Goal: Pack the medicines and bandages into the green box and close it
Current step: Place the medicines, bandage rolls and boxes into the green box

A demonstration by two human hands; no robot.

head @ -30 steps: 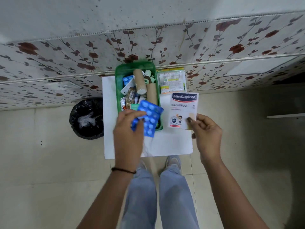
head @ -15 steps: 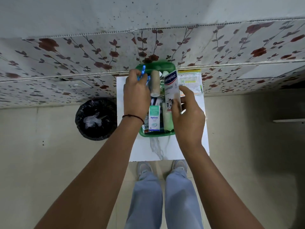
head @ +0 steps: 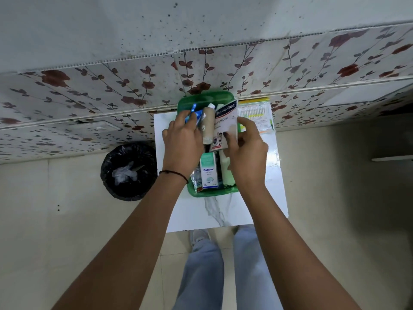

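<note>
The green box (head: 210,193) stands on a small white table (head: 274,193), filled with several medicines: an Optibex carton (head: 209,173), a tan bandage roll (head: 209,124) and a pale green roll (head: 226,173). My left hand (head: 182,142) is over the box's left side, shut on a blue blister pack (head: 194,115) at the far end. My right hand (head: 247,151) grips a white Hansaplast plaster pack (head: 225,124), held on edge over the box's right half. The box floor is mostly hidden by my hands.
A clear pack of cotton buds (head: 256,115) lies on the table right of the box, against the flowered wall. A black-lined waste bin (head: 129,171) stands on the floor left of the table. My legs and shoes (head: 200,237) are below the table's near edge.
Both hands moved from the table's near side up over the box. The blue blister pack went to the box's far left end; the Hansaplast pack was lifted off the table and stood on edge in the box.
</note>
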